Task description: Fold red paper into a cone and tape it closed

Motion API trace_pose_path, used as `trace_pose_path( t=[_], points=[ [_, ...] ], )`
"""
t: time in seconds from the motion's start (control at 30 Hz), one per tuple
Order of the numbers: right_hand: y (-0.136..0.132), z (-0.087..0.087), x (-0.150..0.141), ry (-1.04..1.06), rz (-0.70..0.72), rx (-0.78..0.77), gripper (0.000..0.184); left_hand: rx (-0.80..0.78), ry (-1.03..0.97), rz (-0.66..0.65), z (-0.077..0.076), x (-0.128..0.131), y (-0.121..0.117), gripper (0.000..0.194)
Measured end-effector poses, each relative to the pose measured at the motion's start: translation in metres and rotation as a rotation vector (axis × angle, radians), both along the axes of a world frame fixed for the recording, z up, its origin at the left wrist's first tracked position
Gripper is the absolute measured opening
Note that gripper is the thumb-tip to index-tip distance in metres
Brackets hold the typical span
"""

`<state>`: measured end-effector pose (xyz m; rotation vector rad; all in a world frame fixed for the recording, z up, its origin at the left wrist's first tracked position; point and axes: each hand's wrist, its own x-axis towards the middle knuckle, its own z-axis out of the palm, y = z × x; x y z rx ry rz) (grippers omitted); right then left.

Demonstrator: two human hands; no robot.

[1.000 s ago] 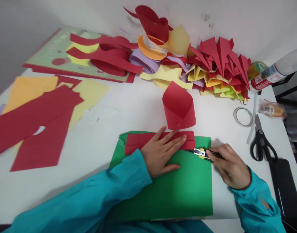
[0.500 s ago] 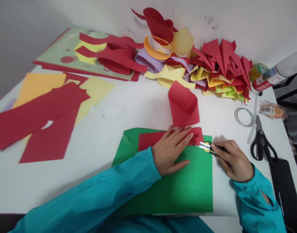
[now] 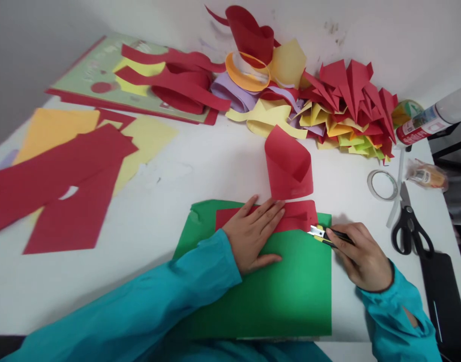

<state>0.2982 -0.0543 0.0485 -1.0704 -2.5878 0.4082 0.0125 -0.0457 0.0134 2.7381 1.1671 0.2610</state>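
Note:
A strip of red paper (image 3: 296,208) lies on a green sheet (image 3: 286,301) in front of me. My left hand (image 3: 255,231) is spread flat over the strip, fingers stretched out, pressing on it. In my right hand (image 3: 360,251) is a utility knife (image 3: 324,234) with black and yellow parts. Its metal tip sits at the strip's lower right corner; whether the blade touches the paper I cannot tell. Just behind the strip stands a curled red paper piece (image 3: 289,166).
Scissors (image 3: 409,221), a tape roll (image 3: 382,184), a wrapped snack (image 3: 428,174) and a black phone-like slab (image 3: 445,296) lie at the right. Folded paper shapes (image 3: 347,100) pile up by the wall, beside a bottle (image 3: 422,125). Red sheets (image 3: 75,206) overlap at the left.
My left hand has slid a little to the left along the red strip, showing more of its right end. The knife remains by the strip's lower right corner.

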Motion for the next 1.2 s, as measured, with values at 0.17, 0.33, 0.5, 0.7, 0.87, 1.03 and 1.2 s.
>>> trace_pose_path(
  t=[0.17, 0.33, 0.5, 0.7, 0.87, 1.03, 1.2],
  points=[
    [0.001, 0.001, 0.001, -0.015, -0.006, 0.013, 0.055, -0.002, -0.004, 0.001, 0.0, 0.0, 0.0, 0.085],
    [0.002, 0.005, 0.006, -0.011, 0.044, -0.02, 0.056, -0.002, 0.0, 0.001, 0.0, 0.0, 0.0, 0.086],
    [0.001, 0.003, 0.003, -0.008, 0.017, -0.007, 0.056, -0.003, -0.003, -0.004, -0.001, 0.0, 0.0, 0.085],
    [0.0, 0.003, -0.001, -0.002, 0.036, -0.007, 0.055, 0.0, 0.004, -0.002, 0.0, 0.0, 0.0, 0.086],
    [0.001, 0.004, 0.002, 0.01, 0.042, -0.037, 0.055, -0.004, 0.015, -0.001, 0.0, 0.0, 0.0, 0.086],
    [-0.001, 0.0, -0.006, 0.021, 0.03, -0.001, 0.055, -0.001, 0.01, 0.0, 0.0, 0.0, 0.0, 0.086],
    [-0.004, 0.001, -0.006, 0.009, 0.032, -0.049, 0.053, 0.002, 0.007, -0.003, 0.0, 0.0, 0.0, 0.087]
  ],
)
